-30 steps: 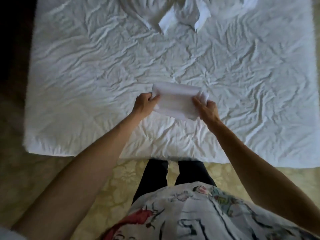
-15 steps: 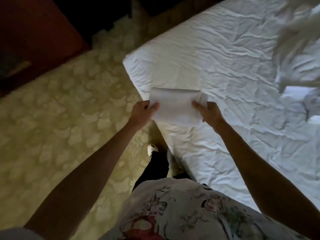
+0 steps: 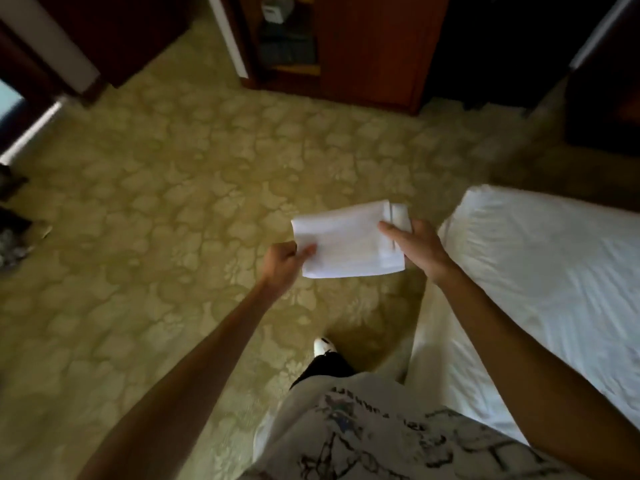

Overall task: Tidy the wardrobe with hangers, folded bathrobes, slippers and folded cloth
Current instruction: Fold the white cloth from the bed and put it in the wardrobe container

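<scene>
A white folded cloth [image 3: 349, 242] hangs flat in the air over the carpet, held at both ends. My left hand [image 3: 281, 265] pinches its left edge with the thumb on top. My right hand [image 3: 417, 249] grips its right end, thumb across the top. A dark wooden wardrobe [image 3: 367, 46] stands ahead at the far side of the room, with an open shelf compartment [image 3: 287, 46] on its left holding dark items.
The bed [image 3: 547, 271] with its white rumpled sheet lies to my right. Patterned yellow carpet [image 3: 156, 202] covers the floor between me and the wardrobe. Dark furniture [image 3: 602, 81] stands at far right, and dark objects [image 3: 14, 237] sit at the left edge.
I have turned left, away from the bed toward the wardrobe, carrying the folded cloth off the bed. Both hands keep their hold on it.
</scene>
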`<state>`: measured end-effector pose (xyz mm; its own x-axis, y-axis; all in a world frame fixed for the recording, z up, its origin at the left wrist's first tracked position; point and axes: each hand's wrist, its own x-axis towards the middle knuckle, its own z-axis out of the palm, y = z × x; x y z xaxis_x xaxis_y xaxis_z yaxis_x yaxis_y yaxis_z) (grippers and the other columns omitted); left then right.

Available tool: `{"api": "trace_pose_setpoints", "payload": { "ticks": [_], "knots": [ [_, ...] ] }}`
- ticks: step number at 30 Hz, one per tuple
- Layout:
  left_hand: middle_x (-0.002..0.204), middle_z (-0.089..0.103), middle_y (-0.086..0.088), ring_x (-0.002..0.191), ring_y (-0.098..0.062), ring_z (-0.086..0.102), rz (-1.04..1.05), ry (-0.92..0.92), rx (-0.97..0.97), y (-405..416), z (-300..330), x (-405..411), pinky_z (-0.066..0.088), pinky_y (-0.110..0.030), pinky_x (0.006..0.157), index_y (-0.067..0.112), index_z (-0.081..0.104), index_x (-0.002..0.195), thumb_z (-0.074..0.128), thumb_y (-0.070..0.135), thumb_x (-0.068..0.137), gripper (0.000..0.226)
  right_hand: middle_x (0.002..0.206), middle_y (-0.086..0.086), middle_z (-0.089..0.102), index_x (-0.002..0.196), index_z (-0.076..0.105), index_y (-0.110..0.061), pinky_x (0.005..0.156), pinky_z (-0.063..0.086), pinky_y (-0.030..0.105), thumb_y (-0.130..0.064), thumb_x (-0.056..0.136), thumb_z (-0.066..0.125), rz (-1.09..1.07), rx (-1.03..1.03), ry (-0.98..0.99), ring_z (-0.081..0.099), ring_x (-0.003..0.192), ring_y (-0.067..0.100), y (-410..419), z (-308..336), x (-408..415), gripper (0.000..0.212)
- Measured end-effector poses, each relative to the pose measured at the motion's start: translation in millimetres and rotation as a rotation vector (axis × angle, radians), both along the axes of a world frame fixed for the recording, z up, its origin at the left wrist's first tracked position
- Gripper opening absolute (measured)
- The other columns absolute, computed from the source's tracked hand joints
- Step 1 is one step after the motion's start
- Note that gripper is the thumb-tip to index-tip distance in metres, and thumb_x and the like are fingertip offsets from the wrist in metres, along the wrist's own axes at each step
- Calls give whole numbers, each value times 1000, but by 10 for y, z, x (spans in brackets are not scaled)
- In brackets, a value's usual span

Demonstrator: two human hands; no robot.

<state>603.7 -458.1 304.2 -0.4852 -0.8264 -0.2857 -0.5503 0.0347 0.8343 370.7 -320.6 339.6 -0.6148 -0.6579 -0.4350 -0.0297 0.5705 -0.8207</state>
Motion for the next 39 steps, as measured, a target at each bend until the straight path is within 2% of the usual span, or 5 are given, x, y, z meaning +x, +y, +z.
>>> {"api": "trace_pose_setpoints", "payload": {
  "ticks": [5,8,18,29,39],
  "knots": [
    [57,49,1,57,-15,43,140,20,-22,-845,58,175,32,-34,56,-1,57,64,58,66,74,68,88,8,76,84,73,-10,78,57,44,-48,80,76,103,-14,6,72,83,23,-1170,-34,8,38],
    [56,47,3,55,-14,42,208,40,2,-1265,121,102,31,-32,55,11,53,58,61,56,82,52,81,5,73,74,70,-15,70,55,38,-43,82,77,126,-22,30,70,78,22,-1767,-9,-72,30],
    [64,45,-2,58,-12,40,240,78,9,-3174,-96,-1084,28,-30,56,-10,57,77,57,54,97,67,70,-5,67,75,69,-16,54,46,21,-37,83,77,128,-45,5,61,63,8,-3796,-264,-1207,24],
    [70,57,-1,65,-14,50,335,79,39,-5619,150,-3004,39,-32,63,-6,67,87,54,66,90,72,93,6,72,103,73,-6,70,54,30,-31,82,78,183,-43,41,68,82,21,-6218,-80,-3011,34],
    [68,53,-1,62,-13,47,415,47,48,-7577,39,-3746,34,-32,58,-7,66,85,53,69,84,78,94,3,73,102,73,-10,71,55,33,-34,84,75,261,-32,72,69,84,19,-8368,-184,-3831,30]
  ]
}}
